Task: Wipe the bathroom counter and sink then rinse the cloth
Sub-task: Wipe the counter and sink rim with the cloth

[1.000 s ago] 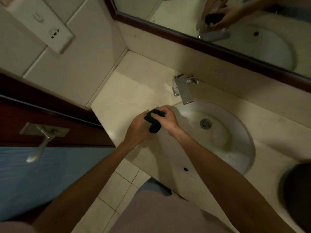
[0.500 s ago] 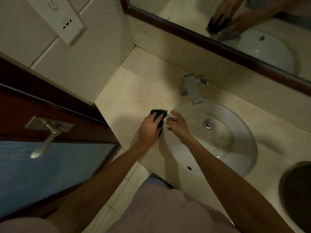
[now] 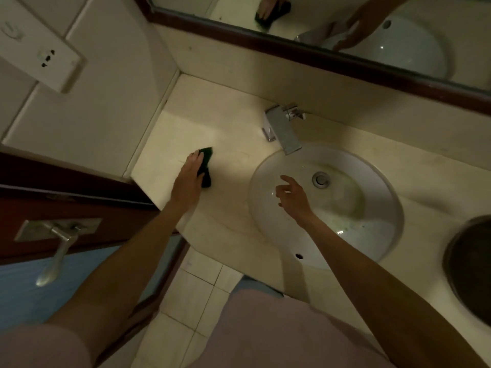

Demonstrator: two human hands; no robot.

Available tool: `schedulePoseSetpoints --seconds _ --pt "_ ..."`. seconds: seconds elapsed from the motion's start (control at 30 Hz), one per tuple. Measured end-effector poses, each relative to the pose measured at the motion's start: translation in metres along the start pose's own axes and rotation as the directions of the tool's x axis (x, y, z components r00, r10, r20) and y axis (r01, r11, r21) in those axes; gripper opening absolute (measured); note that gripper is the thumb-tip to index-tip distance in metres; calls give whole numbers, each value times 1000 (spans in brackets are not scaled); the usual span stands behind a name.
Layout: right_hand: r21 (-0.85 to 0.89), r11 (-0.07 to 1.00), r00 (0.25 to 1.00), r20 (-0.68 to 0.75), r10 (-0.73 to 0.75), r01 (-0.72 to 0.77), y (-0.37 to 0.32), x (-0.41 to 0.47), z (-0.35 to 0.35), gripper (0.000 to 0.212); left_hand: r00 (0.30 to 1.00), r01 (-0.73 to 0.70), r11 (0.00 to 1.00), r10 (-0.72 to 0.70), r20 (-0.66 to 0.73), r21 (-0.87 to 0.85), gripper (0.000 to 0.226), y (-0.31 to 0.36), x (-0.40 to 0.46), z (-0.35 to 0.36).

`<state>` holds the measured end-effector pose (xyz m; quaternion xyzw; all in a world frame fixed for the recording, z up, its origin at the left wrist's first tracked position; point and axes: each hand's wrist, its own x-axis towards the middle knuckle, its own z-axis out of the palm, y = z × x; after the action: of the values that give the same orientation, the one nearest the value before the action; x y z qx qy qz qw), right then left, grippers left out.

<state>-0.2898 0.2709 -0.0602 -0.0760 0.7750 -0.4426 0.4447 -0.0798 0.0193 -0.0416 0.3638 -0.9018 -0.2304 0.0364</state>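
Item 1, cloth: dark green-black, folded, lying on the beige counter left of the sink, well clear of the basin rim. I see only its far end and right edge; rest is under the hand.

Item 2, left hand: palm down on the cloth, fingers straight and together, pressing it flat to the counter. No curl round it that I can make out.

Item 3, right hand: over the left part of the sink, holding nothing, fingers loosely spread, index raised. Whether it touches the basin I can't tell.

Item 4, sink: white oval basin set in the counter, metal drain plug at centre, overflow hole on the near wall. Greenish smears and some wet sheen on the near-right wall.

Item 5, faucet: square chrome spout w/ lever behind, at the back rim. No water running.

Item 6, misc: mirror w/ dark wood frame above, showing both hands and cloth reflected. Wall socket plate top left. Door handle lower left. Dark round bowl on the counter at right edge, cut off by frame.
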Motion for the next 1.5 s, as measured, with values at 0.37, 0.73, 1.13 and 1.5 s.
schedulePoseSetpoints --seconds 0.37,0.73,1.13,1.5 --pt "67 997 999 8 32 -33 31 -17 -11 36 994 -90 996 90 62 0 59 117 -22 63" --pt "-83 997 999 -37 -2 -1 44 -14 -68 29 981 122 982 -141 -131 -143 53 110 57 3" --pt "67 998 994 -107 4 3 78 -29 -102 27 999 39 999 -39 -34 -13 45 189 69 66" --pt "100 995 997 -77 30 -23 70 -23 -105 26 997 -46 997 49 52 -54 25 210 68 86"
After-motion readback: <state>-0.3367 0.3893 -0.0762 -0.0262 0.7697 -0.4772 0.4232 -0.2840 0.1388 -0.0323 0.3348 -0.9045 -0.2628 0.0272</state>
